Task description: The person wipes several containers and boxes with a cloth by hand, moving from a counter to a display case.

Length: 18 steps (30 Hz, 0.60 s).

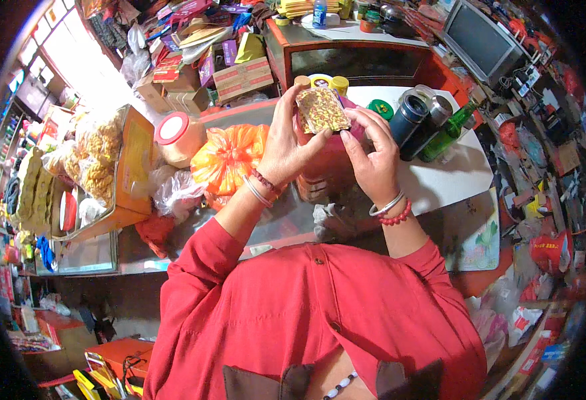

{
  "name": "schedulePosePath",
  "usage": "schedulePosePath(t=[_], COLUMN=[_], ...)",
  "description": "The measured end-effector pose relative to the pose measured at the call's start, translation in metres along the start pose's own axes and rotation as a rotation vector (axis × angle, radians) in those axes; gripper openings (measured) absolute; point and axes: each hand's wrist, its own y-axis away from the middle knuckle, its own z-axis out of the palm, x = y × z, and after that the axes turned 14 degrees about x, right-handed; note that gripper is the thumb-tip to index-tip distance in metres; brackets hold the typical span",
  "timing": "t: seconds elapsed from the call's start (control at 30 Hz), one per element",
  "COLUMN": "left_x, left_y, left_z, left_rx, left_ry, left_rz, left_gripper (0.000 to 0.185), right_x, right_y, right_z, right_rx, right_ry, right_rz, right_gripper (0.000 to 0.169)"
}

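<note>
Both hands hold up a small square packet (323, 110), patterned in yellow and brown, above a counter. My left hand (288, 135) grips its left side, with the thumb at the lower edge. On the other side, my right hand (374, 150) touches the lower right corner with thumb and fingertips. Beneath the hands stands a pinkish-red container (318, 172), partly hidden by them. An orange plastic bag (230, 157), tied in a knot, lies beside my left wrist. Crumpled grey material (330, 220) rests close to my body.
A tub with a red-rimmed lid (175, 132) and a carton of bagged snacks (135, 165) are at left. Dark flasks (410, 117) and a green glass bottle (445, 132) stand on the white surface at right. Cardboard boxes (243, 80) and an old monitor (483, 40) lie farther back.
</note>
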Motion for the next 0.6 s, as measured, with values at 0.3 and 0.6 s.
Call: schedulePosePath(t=[0.3,0.6], left_x=[0.004,0.016], left_y=[0.021,0.025], left_z=[-0.001,0.0], left_rx=[0.15,0.239], left_ry=[0.019,-0.122], left_rz=[-0.063,0.118], left_gripper=[0.07,0.045], right_x=[-0.007,-0.004], right_y=[0.003,0.008], right_z=[0.001,0.008], right_rx=[0.037,0.092], right_ry=[0.043,-0.109], right_rz=[0.022,0.171], right_gripper=[0.028,0.023])
